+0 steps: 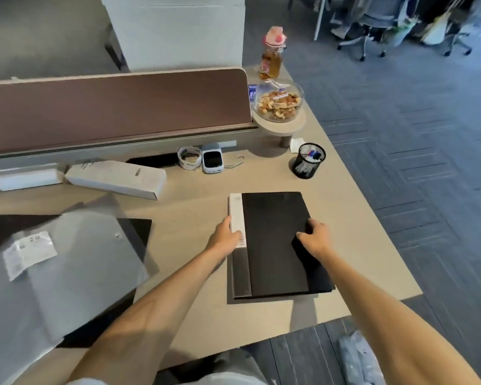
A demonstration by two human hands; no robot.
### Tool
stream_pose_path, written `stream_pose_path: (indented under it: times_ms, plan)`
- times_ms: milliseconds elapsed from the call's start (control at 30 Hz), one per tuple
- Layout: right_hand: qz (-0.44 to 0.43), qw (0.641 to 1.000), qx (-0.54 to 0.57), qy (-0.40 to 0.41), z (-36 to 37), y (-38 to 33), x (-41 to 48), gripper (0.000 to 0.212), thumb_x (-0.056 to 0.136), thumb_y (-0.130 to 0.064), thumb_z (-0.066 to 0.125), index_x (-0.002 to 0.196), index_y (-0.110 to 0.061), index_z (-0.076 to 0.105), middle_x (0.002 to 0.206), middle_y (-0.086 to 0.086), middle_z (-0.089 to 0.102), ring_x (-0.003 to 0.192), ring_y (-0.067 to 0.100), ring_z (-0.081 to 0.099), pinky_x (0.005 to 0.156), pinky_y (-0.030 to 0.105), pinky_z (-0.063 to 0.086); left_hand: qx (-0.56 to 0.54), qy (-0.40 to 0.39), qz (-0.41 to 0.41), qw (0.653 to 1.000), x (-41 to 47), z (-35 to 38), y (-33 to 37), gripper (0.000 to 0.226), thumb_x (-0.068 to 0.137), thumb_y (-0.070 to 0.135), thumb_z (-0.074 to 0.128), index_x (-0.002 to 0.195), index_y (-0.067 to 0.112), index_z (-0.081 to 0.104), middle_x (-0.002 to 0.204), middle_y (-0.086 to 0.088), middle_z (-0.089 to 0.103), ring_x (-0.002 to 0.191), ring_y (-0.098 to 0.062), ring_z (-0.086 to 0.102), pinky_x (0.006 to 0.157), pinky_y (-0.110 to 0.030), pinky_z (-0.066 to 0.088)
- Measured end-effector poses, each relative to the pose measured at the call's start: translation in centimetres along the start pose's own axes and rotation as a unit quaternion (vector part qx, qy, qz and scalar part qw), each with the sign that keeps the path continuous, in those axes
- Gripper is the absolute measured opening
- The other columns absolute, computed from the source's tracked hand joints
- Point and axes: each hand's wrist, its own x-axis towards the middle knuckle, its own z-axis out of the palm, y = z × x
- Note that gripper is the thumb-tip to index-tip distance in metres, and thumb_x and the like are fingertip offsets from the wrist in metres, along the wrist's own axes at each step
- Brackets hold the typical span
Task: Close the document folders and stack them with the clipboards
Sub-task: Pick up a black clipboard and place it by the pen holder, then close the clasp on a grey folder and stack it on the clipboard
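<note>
A closed black document folder [272, 232] with a white spine label lies on the desk at centre right, on top of another dark flat item whose edge shows along its left and bottom. My left hand [226, 236] rests against the folder's left spine edge. My right hand [315, 237] grips the folder's right edge, fingers curled over it. At the left, translucent grey plastic sleeves [75, 262] with a white label lie over black clipboards or folders [135, 232], mostly covered.
Two long white boxes [114, 179] lie behind the left pile. A tape roll [189, 158], a small white device [212, 162], a mesh pen cup [308, 161], a snack bowl [278, 102] and a bottle [272, 54] stand near the brown divider [114, 109]. The desk's edge runs close to the folder's right.
</note>
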Motion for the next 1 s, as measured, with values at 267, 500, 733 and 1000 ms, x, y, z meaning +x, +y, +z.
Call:
stream_pose_path:
  times_ms: [267, 500, 733, 1000]
  plan:
    - [-0.122, 0.984, -0.102, -0.075, 6.5, -4.8, -2.0, 0.042, 0.095, -0.026, 0.052, 0.134, -0.012, 0.051, 0.149, 0.008, 0.039, 0.135, 0.024, 0.041, 0.110, 0.034, 0.034, 0.157, 0.028, 0.066, 0.985, -3.0, -3.9, -4.0, 0.061, 0.091, 0.019, 0.048, 0.149, 0.020, 0.028, 0.155, -0.004, 0.031, 0.142, -0.021, 0.035, 0.115, -0.041, 0.032]
    - [-0.239, 0.944, -0.138, -0.180, 16.2, -12.7, -6.2, 0.042, 0.095, -0.034, 0.052, 0.128, -0.009, 0.057, 0.142, 0.010, 0.049, 0.129, 0.027, 0.047, 0.106, 0.032, 0.036, 0.196, 0.154, 0.005, 0.968, -8.1, -13.1, -10.5, 0.045, 0.093, 0.019, 0.047, 0.139, 0.018, 0.045, 0.146, -0.003, 0.043, 0.133, -0.022, 0.043, 0.109, -0.041, 0.039]
    - [-0.248, 0.923, -0.157, -0.249, 25.8, -18.7, -10.7, 0.041, 0.094, -0.031, 0.051, 0.129, -0.009, 0.056, 0.137, 0.013, 0.055, 0.123, 0.031, 0.052, 0.102, 0.032, 0.041, 0.188, 0.227, -0.060, 0.954, -14.4, -21.3, -18.9, 0.044, 0.095, 0.020, 0.051, 0.139, 0.016, 0.045, 0.146, -0.004, 0.042, 0.136, -0.021, 0.037, 0.113, -0.032, 0.033]
    - [-0.070, 0.976, -0.062, -0.197, 32.6, -21.2, -12.1, 0.048, 0.083, -0.014, 0.060, 0.128, -0.009, 0.048, 0.117, 0.018, 0.062, 0.105, 0.038, 0.060, 0.089, 0.044, 0.052, 0.272, 0.206, -0.093, 0.935, -16.4, -29.0, -26.1, 0.054, 0.092, 0.034, 0.049, 0.144, 0.024, 0.037, 0.159, -0.001, 0.022, 0.146, -0.021, 0.019, 0.114, -0.041, 0.021]
